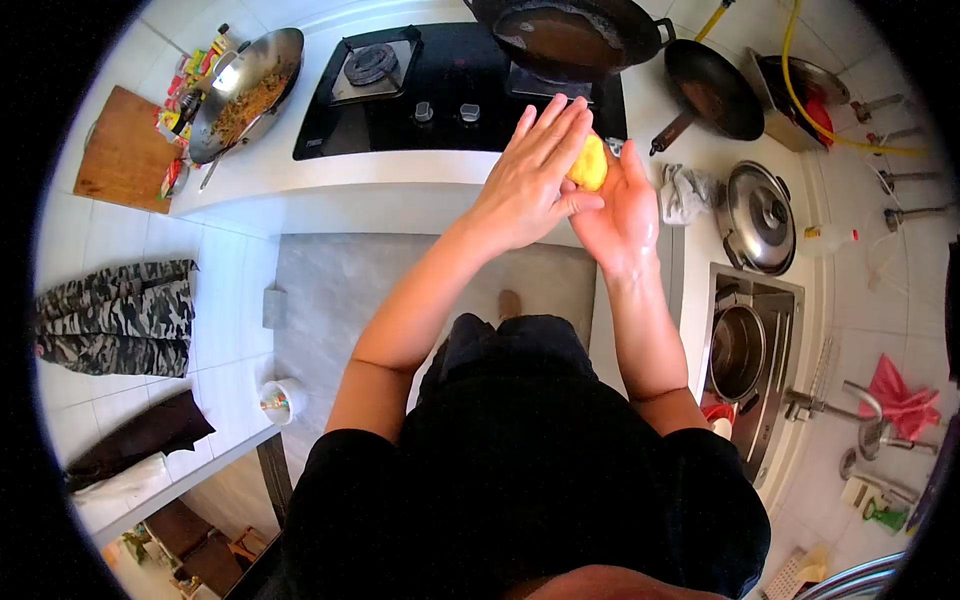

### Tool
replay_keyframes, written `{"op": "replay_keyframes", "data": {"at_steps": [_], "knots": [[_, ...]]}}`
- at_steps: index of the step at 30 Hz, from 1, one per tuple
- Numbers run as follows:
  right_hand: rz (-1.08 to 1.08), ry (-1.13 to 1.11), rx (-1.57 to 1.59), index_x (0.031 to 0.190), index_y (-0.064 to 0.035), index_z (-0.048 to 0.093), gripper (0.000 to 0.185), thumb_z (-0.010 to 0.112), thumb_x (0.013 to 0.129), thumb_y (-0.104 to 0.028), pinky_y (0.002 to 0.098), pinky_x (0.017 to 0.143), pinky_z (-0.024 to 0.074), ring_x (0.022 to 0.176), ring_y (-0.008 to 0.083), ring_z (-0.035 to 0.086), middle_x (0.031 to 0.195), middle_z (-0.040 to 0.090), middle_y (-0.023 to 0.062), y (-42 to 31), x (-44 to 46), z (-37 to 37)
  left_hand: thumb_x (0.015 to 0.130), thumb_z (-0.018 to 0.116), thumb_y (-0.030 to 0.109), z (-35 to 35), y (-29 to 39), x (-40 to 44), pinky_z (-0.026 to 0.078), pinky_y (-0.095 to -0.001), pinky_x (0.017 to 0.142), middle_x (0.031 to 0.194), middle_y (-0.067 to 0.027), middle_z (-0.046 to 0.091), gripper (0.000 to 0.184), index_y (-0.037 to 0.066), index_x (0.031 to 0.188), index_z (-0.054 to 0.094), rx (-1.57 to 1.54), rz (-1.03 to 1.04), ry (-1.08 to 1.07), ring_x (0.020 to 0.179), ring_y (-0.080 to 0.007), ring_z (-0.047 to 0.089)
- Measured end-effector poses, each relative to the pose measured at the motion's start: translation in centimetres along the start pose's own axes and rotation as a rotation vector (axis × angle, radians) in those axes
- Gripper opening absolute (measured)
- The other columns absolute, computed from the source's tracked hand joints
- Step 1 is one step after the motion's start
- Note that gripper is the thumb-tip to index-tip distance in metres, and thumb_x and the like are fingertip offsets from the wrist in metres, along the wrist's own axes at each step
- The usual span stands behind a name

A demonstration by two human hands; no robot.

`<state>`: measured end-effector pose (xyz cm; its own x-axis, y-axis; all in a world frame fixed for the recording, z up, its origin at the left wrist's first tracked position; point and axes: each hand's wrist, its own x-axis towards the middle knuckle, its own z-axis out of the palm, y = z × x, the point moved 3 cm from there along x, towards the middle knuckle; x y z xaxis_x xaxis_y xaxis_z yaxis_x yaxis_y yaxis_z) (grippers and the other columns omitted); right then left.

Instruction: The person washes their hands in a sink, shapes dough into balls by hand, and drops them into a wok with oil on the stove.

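A smooth lump of yellow dough (590,163) is between my two hands, in front of the stove. My right hand (622,215) is turned palm up under and beside the lump, its fingers partly hidden behind it. My left hand (530,178) lies against the lump's other side with long, straight fingers, its thumb reaching across below it. The palm and wrist of my right hand look shiny. Just beyond the hands, a large black wok (560,40) with brownish liquid sits on the right burner of the black gas stove (450,130).
On the left counter, a metal bowl (205,125) of chopped food stands by a wooden board (130,150). To the right are a black frying pan (715,90), a crumpled cloth (687,193), a lidded pot (757,215) and a sink (785,300) holding a pot.
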<state>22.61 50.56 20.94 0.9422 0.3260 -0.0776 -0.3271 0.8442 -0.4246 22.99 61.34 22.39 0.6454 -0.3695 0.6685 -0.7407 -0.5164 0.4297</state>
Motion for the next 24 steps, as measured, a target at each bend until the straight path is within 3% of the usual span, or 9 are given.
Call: {"op": "replay_keyframes", "data": {"at_steps": [6, 9, 12, 13, 14, 16, 19, 22, 24], "knots": [[0.008, 0.017, -0.077, 0.131, -0.0005, 0.036, 0.059, 0.024, 0.097, -0.047, 0.0377, 0.104, 0.0285, 0.120, 0.0239, 0.043, 0.129, 0.047, 0.0113, -1.5, 4.2, 0.1, 0.084, 0.058, 0.031, 2.6, -4.2, 2.7, 0.015, -0.0483, 0.109, 0.142, -0.0175, 0.031, 0.070, -0.002, 0.138, 0.028, 0.093, -0.038, -0.123, 0.133, -0.0335, 0.026], [0.004, 0.070, -0.073, 0.125, 0.0011, 0.041, 0.047, 0.033, 0.097, -0.036, 0.0379, 0.102, 0.0346, 0.115, 0.0253, 0.047, 0.120, 0.052, 0.0137, -2.3, 6.1, -0.8, 0.085, 0.056, 0.032, 2.3, -4.7, 3.8, 0.012, -0.0478, 0.109, 0.144, -0.0168, 0.028, 0.069, 0.000, 0.139, 0.026, 0.035, -0.081, -0.084, 0.134, -0.0327, 0.024], [-0.031, 0.205, -0.290, 0.118, 0.0025, 0.045, 0.031, 0.041, 0.096, -0.019, 0.0379, 0.097, 0.0423, 0.108, 0.0270, 0.052, 0.110, 0.055, 0.0165, -4.6, 9.0, -2.1, 0.085, 0.056, 0.033, 0.0, -5.7, 4.4, 0.012, -0.0475, 0.109, 0.143, -0.0166, 0.029, 0.069, 0.002, 0.139, 0.027, -0.014, -0.096, 0.042, 0.135, -0.0322, 0.024], [-0.047, 0.174, -0.302, 0.113, 0.0041, 0.046, 0.023, 0.045, 0.092, -0.007, 0.0361, 0.094, 0.0468, 0.104, 0.0283, 0.054, 0.107, 0.053, 0.0176, -6.1, 10.3, -2.2, 0.084, 0.058, 0.030, -0.8, -6.2, 4.3, 0.014, -0.0468, 0.109, 0.142, -0.0166, 0.032, 0.067, 0.003, 0.138, 0.030, -0.022, -0.113, 0.096, 0.134, -0.0317, 0.026], [-0.129, 0.254, -0.400, 0.114, 0.0047, 0.046, 0.025, 0.046, 0.092, -0.005, 0.0343, 0.093, 0.0474, 0.101, 0.0273, 0.056, 0.108, 0.051, 0.0162, -7.3, 11.3, -1.1, 0.084, 0.059, 0.024, -1.7, -6.6, 4.0, 0.016, -0.0460, 0.109, 0.140, -0.0165, 0.036, 0.062, 0.002, 0.136, 0.034, -0.033, -0.144, 0.136, 0.132, -0.0312, 0.030], [-0.213, 0.193, -0.791, 0.119, 0.0021, 0.047, 0.031, 0.052, 0.089, -0.004, 0.0298, 0.091, 0.0479, 0.098, 0.0224, 0.056, 0.108, 0.051, 0.0131, -10.6, 15.5, -1.6, 0.082, 0.061, 0.025, -2.5, -8.3, 2.5, 0.020, -0.0485, 0.107, 0.136, -0.0198, 0.038, 0.062, 0.000, 0.133, 0.036, 0.012, -0.179, 0.151, 0.129, -0.0345, 0.034], [-0.283, 0.083, -1.393, 0.113, 0.0026, 0.055, 0.031, 0.061, 0.083, -0.004, 0.0267, 0.074, 0.0538, 0.083, 0.0186, 0.062, 0.096, 0.060, 0.0119, -14.7, 23.1, -3.6, 0.082, 0.061, 0.022, -2.6, -10.8, -1.2, 0.019, -0.0479, 0.107, 0.137, -0.0196, 0.037, 0.060, 0.001, 0.133, 0.036, 0.045, -0.307, 0.092, 0.130, -0.0335, 0.032], [-0.034, 0.082, -1.865, 0.109, 0.0016, 0.059, 0.031, 0.066, 0.079, -0.005, 0.0272, 0.069, 0.0553, 0.083, 0.0188, 0.063, 0.096, 0.062, 0.0124, -15.9, 27.5, -4.4, 0.082, 0.061, 0.022, -2.9, -12.5, -5.8, 0.019, -0.0478, 0.107, 0.138, -0.0194, 0.036, 0.060, 0.002, 0.133, 0.037, 0.086, -0.457, 0.012, 0.130, -0.0337, 0.031], [0.059, 0.071, -1.986, 0.107, 0.0023, 0.060, 0.031, 0.067, 0.078, -0.008, 0.0264, 0.070, 0.0545, 0.082, 0.0182, 0.062, 0.095, 0.062, 0.0113, -15.6, 29.6, -5.4, 0.082, 0.061, 0.021, -3.5, -13.0, -8.8, 0.018, -0.0479, 0.107, 0.138, -0.0192, 0.036, 0.058, 0.003, 0.133, 0.038, 0.095, -0.562, -0.019, 0.130, -0.0340, 0.032]]}}
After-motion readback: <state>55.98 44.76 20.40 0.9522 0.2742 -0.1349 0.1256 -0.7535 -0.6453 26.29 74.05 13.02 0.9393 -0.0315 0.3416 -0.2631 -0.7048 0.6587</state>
